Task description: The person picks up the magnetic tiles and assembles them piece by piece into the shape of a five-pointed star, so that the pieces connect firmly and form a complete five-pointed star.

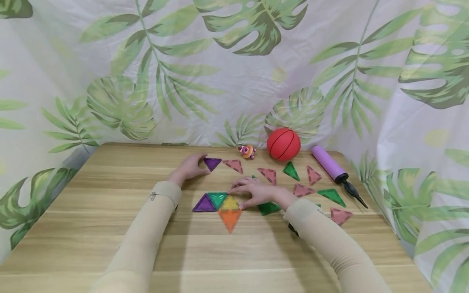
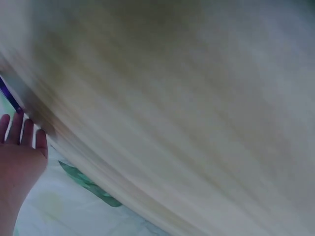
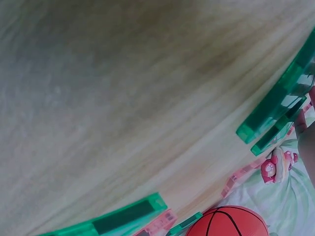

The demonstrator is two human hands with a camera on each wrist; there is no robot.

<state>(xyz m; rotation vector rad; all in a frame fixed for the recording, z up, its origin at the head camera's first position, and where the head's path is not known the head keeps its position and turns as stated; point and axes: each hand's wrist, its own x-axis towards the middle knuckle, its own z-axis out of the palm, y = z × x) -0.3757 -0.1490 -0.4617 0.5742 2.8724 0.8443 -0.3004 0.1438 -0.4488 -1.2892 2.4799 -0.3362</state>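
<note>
My left hand (image 1: 188, 167) holds a purple triangular magnetic tile (image 1: 212, 163) between thumb and fingers near the back of the table. In the left wrist view only a dark purple edge (image 2: 9, 94) shows beside its fingertips. Nearer the middle, my right hand (image 1: 256, 191) pinches a yellow triangular tile (image 1: 230, 203), thumb at its lower right corner and a finger at its top. That tile lies in a row with a green tile (image 1: 218, 199) and another purple tile (image 1: 204, 204). An orange triangle (image 1: 230, 220) points downward just below the yellow one.
Pink triangles (image 1: 303, 190) and green triangles (image 1: 332, 197) lie scattered on the right, one green tile (image 1: 268, 208) beneath the right hand. Behind them stand a small toy figure (image 1: 247, 151) and a red ball (image 1: 283, 144). A purple hand pump (image 1: 329, 163) lies at the right edge.
</note>
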